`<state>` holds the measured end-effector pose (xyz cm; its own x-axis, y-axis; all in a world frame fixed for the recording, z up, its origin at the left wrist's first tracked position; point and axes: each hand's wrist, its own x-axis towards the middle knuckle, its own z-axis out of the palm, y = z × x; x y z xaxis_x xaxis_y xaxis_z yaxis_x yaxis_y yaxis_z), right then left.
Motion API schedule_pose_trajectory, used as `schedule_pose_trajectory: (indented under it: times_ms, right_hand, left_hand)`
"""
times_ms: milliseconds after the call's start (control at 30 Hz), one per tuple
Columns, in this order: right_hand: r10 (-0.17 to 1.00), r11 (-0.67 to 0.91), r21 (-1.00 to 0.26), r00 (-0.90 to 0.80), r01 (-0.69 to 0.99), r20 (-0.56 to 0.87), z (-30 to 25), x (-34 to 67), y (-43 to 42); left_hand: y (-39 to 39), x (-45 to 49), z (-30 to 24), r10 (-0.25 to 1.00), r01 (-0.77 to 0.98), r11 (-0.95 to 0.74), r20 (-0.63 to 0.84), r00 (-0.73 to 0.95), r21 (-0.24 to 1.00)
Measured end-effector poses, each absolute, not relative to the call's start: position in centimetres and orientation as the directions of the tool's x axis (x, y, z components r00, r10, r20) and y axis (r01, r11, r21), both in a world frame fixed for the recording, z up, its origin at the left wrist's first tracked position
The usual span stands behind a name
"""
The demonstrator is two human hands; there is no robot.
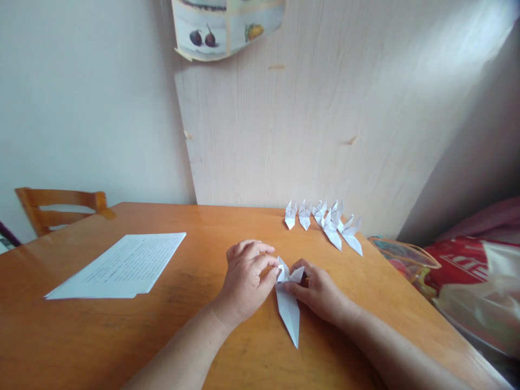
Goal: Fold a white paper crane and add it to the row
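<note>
Over the near middle of an orange-brown, smooth wooden table [174, 319], two bare hands are handling a long, white, pointed folded-paper figure [289, 311]. Its long tip is pointing toward the table's near edge, while its short flaps are standing up toward the table's far edge; whether the tip is touching the tabletop, I cannot tell. The left hand [247, 276] is pinching the figure's upper left flap between thumb and fingertip, its other fingers curving loosely above. The right hand [319, 292] is gripping the figure from the right, the thumb pressing on its front and the fingers going behind it. On the table's far right part, six small, white folded-paper figures [332, 232] are standing close together, some showing printed marks. On the table's left part, a stack of white, printed paper sheets [122, 265] is lying flat. Beyond the table's far left corner, an orange-brown wooden chair [60, 197] is showing its back. Beyond the table's right edge, a red-and-white bag [459, 260] is lying.
</note>
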<state>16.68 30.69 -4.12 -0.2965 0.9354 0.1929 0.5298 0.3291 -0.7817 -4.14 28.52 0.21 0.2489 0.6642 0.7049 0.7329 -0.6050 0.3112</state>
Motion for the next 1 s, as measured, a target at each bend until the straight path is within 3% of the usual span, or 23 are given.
schedule_pose_trajectory:
  times_ms: [233,400,533,767,1000]
  right_hand:
    - [0.934,0.334,-0.780,-0.297,0.529,0.199,-4.2,16.6,30.7]
    - [0.931,0.341,-0.783,-0.302,0.521,0.204,-3.9,16.7,30.5]
    - [0.905,0.421,-0.754,-0.295,0.504,0.308,-3.0,17.3,30.1]
    - [0.740,0.643,-0.549,-0.246,0.534,0.626,-1.4,17.0,28.9]
    - [0.641,0.668,-0.370,-0.248,0.646,0.726,-0.6,15.3,28.0]
  left_hand:
    - [28.4,-4.0,0.3,0.703,0.714,-0.587,0.678,0.216,0.381]
    - [28.6,-4.1,0.2,0.813,0.597,-0.525,0.564,0.143,0.606]
    - [28.7,-4.0,0.1,0.897,0.488,-0.423,0.430,0.105,0.763]
    - [28.7,-3.5,0.1,0.949,0.362,-0.312,0.306,0.077,0.878]
    - [28.9,-3.2,-0.1,0.963,0.286,-0.268,0.260,0.064,0.920]
